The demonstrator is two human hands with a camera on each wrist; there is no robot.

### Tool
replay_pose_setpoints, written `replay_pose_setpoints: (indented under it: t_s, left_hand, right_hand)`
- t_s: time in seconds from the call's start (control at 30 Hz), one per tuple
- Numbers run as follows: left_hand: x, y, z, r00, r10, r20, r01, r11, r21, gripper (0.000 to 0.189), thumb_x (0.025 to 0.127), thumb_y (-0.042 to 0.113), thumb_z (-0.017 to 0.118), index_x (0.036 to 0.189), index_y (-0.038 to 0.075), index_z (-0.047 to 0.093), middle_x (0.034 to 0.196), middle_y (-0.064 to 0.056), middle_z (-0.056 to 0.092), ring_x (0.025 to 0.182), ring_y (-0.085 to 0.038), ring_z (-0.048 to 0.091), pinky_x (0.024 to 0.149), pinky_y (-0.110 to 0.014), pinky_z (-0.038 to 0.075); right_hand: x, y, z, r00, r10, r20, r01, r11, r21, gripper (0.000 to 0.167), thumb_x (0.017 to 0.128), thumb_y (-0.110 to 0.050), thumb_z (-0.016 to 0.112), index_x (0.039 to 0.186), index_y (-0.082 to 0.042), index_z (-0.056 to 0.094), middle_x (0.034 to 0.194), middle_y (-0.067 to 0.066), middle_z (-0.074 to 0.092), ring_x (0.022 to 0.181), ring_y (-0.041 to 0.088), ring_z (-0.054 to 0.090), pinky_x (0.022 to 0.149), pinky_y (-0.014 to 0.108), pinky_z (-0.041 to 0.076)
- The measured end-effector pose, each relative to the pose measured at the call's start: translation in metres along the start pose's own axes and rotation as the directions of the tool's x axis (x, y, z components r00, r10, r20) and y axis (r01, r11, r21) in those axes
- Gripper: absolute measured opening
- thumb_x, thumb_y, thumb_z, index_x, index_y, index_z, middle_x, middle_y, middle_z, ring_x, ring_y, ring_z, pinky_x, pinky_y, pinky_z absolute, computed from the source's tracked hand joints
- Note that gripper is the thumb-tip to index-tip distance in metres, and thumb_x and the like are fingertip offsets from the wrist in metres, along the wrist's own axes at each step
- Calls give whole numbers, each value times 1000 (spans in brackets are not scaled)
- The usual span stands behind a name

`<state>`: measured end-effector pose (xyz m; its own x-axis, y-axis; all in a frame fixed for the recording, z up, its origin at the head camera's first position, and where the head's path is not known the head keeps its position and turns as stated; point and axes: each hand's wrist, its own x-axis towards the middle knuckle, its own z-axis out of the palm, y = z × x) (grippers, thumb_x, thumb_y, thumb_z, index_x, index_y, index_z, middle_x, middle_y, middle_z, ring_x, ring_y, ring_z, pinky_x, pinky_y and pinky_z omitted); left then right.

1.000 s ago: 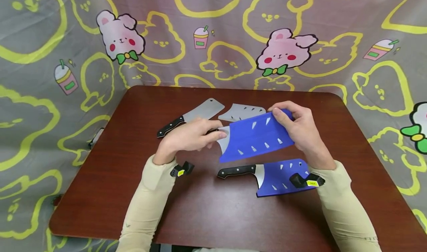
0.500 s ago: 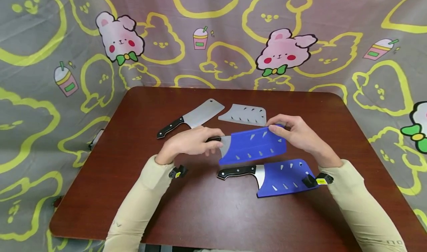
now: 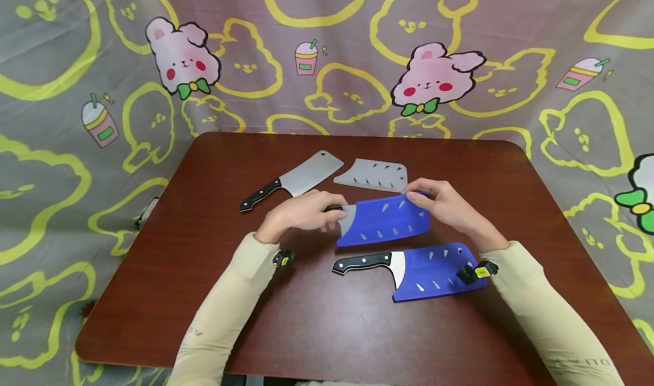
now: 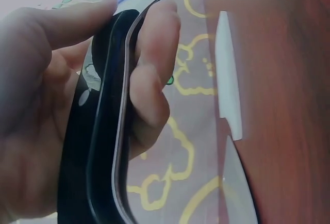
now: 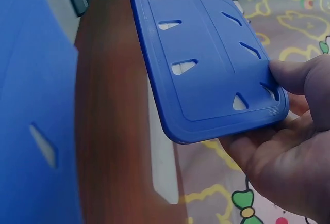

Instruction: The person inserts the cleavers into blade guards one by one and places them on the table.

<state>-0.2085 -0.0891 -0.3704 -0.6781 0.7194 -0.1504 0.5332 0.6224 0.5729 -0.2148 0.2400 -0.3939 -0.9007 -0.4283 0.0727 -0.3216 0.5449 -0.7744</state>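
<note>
Above the table, both hands hold one cleaver whose blade sits inside a blue slotted blade cover (image 3: pixel 383 221). My left hand (image 3: pixel 306 210) grips its black handle (image 4: pixel 108 115), thumb on one side and fingers curled round the other. At the far upper corner of the cover, my right hand (image 3: pixel 441 201) pinches it between thumb and fingers, as the right wrist view also shows. A strip of bare blade (image 3: pixel 348 219) shows between handle and cover. Below lies a second cleaver, its black handle (image 3: pixel 363 262) to the left and its blade in another blue cover (image 3: pixel 434 275).
Behind the hands, an uncovered cleaver (image 3: pixel 313 173) with a black handle lies at an angle. To its right lies a grey slotted blade cover (image 3: pixel 375 174). The brown table (image 3: pixel 286 329) ends at a patterned curtain (image 3: pixel 352 28) behind.
The covered cleaver in both hands has come lower and slightly left. My right hand has slid from the cover's end to its upper corner. Things on the table stay put.
</note>
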Motion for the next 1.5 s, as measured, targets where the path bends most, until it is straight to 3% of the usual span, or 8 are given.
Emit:
replay_pose_setpoints:
  t_s: [0.27, 0.53, 0.73, 0.87, 1.07, 1.3, 1.5]
  left_hand:
    - [12, -14, 5, 1000, 5, -26, -6, 999, -51, 20, 103, 25, 52, 113, 13, 65, 79, -3, 70, 66, -19, 69, 70, -27, 49]
    - [25, -23, 12, 998, -43, -34, 41, 998, -47, 22, 102, 27, 52, 114, 14, 66, 81, -5, 71, 69, -20, 70, 70, -27, 49]
    - [27, -27, 14, 996, -78, -48, 76, 996, -39, 23, 102, 28, 52, 115, 15, 67, 85, -4, 71, 72, -17, 70, 73, -27, 50]
    - [23, -28, 11, 992, -103, -77, 101, 994, -29, 28, 102, 31, 52, 121, 15, 65, 102, -3, 70, 87, -15, 67, 84, -32, 51]
    - [12, -31, 0, 976, -187, -112, 185, 982, -28, 35, 102, 37, 49, 126, 15, 62, 120, -4, 66, 110, -21, 62, 95, -40, 49]
    - [-2, -41, -15, 965, -210, -155, 204, 978, -51, 37, 102, 39, 49, 126, 13, 61, 120, -8, 66, 110, -25, 61, 96, -44, 48]
    - [-17, -53, -23, 945, -244, -219, 239, 970, -52, 31, 101, 36, 53, 121, 15, 63, 114, -8, 68, 104, -24, 63, 91, -44, 49]
  right_hand:
    - [11, 10, 3, 999, 29, 20, -29, 1000, -3, 24, 100, -31, 56, 115, -16, 67, 105, 5, 67, 95, 23, 59, 83, 32, 48]
    - [19, 17, 5, 996, 52, 75, -52, 999, -11, 28, 103, -30, 51, 117, -11, 66, 109, 10, 66, 100, 24, 55, 88, 34, 44]
    - [23, 24, 5, 992, 38, 121, -32, 998, -52, 28, 104, -28, 48, 118, -11, 66, 109, 10, 67, 98, 23, 57, 89, 36, 46]
    - [25, 26, 3, 993, 37, 110, -27, 996, -85, 28, 103, -27, 51, 119, -9, 66, 110, 10, 68, 99, 25, 61, 89, 39, 50]
    - [25, 29, -7, 998, 50, 46, -48, 998, -43, 27, 101, -25, 55, 119, -6, 64, 114, 19, 67, 108, 35, 62, 93, 46, 52]
    - [29, 33, -15, 996, 37, 79, -33, 998, -48, 30, 100, -22, 57, 121, -1, 61, 113, 22, 65, 104, 38, 61, 88, 42, 55]
    - [40, 38, -9, 997, 37, 67, -26, 987, -156, 33, 100, -25, 57, 125, -4, 60, 122, 16, 64, 110, 31, 60, 93, 48, 50]
